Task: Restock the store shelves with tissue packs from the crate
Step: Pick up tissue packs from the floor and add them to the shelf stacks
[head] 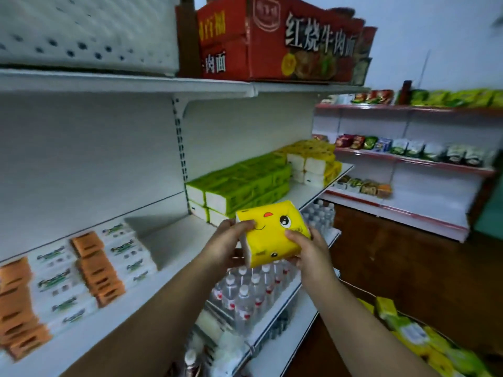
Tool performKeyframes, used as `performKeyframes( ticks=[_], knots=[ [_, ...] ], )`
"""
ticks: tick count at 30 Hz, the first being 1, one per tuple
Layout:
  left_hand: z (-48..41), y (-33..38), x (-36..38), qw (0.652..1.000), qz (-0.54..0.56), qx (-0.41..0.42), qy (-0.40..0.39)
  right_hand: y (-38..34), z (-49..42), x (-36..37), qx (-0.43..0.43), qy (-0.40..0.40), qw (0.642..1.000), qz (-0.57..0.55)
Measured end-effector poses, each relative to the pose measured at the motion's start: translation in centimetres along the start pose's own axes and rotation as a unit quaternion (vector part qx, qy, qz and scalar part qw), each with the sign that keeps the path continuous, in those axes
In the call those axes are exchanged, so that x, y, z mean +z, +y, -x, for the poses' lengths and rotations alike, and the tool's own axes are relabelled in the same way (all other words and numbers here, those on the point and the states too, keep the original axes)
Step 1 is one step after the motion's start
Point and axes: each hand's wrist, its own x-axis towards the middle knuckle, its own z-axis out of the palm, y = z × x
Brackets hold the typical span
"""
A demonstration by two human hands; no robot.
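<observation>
Head view: both hands hold one yellow tissue pack (272,235) with a cartoon face in the air, just in front of the green tissue stack (245,183) and below its near end. The left hand (226,246) has its grip curled round the pack's left edge, fingertips on the printed face. The right hand (310,254) clasps the right edge, with a finger on top and the rest beneath. The pack is tilted, with its white end turned down and to the left, and it touches no shelf.

The green tissue stack lies two layers high on the middle shelf (174,240), set back from the shelf's front lip. Left of the stack is a bare stretch of shelf board, open to the back panel. Further left of it are rows of orange and white packs (89,268). Beyond the stack's far end, yellow tissue packs (313,161) are piled close to the shelf's end. Below the stack, on the next shelf down, stand capped water bottles (245,295). Above it, a red noodle carton (272,42) rests on the top shelf. Well to the right of the stack and lower, loose yellow and green packs (413,333) lie heaped.
</observation>
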Motion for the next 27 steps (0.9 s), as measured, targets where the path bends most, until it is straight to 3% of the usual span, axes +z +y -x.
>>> performKeyframes(
  ticks=[11,18,22,27],
  knots=[
    [-17.6,0.5,18.2,0.999,0.038,-0.038,0.007,-8.0,-19.5,-14.3,0.007,-0.008,1.000,0.023],
    [-26.3,-0.5,26.1,0.994,0.085,-0.012,0.068,-8.2,-30.0,-19.5,0.083,0.036,0.990,-0.104],
    [-32.0,-1.1,30.1,0.991,0.111,-0.021,0.072,-8.0,-34.9,-21.2,0.151,-0.040,0.986,-0.058],
    [-39.2,0.4,34.1,0.998,0.042,-0.033,0.029,-10.7,-44.4,-23.7,0.138,-0.016,0.990,-0.008]
  ],
)
